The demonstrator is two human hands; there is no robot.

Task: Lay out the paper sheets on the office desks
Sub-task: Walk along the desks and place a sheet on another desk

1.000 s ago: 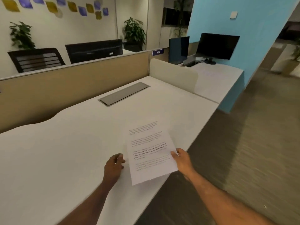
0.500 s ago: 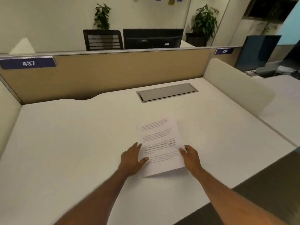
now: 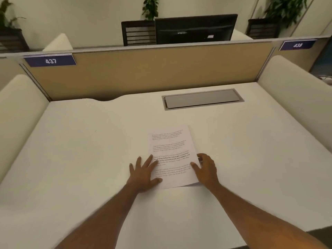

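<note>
the sheet [image 3: 171, 155] lay flat mid-surface [image 3: 89, 159], long axis running away from the person, between both hands: left hand [image 3: 143, 174] spread on its edge, right hand [image 3: 206, 169] curled loosely at the other.

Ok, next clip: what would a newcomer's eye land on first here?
A printed paper sheet lying flat, slightly askew, mid-way across the white desk, with the left hand spread on its left edge and the right hand at its right edge. Behind, a tan partition carries a blue 437 tag.
</note>
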